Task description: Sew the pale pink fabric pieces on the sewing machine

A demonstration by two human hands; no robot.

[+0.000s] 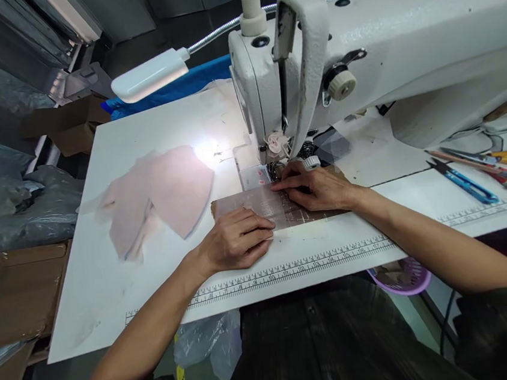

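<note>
A thin, sheer greyish piece of fabric [255, 205] lies over a brown patch on the bed of the white sewing machine [355, 40]. My left hand [240, 238] rests on its near left part, fingers curled and pressed together at the edge. Close to the presser foot [274, 170], my right hand [319, 189] presses on the same fabric with bent fingers, the index finger pointing left. The fingertips of this hand partly hide the needle area. Several pale pink fabric pieces [183, 191] lie in a loose pile to the left on the table.
A lamp [151, 75] lights the white table [86, 280], which has a printed ruler [289, 271] along its front. Blue thread snips [463, 180] and other tools lie at the right. Cardboard boxes [24, 293] stand at the left; a purple basket [408, 285] sits below.
</note>
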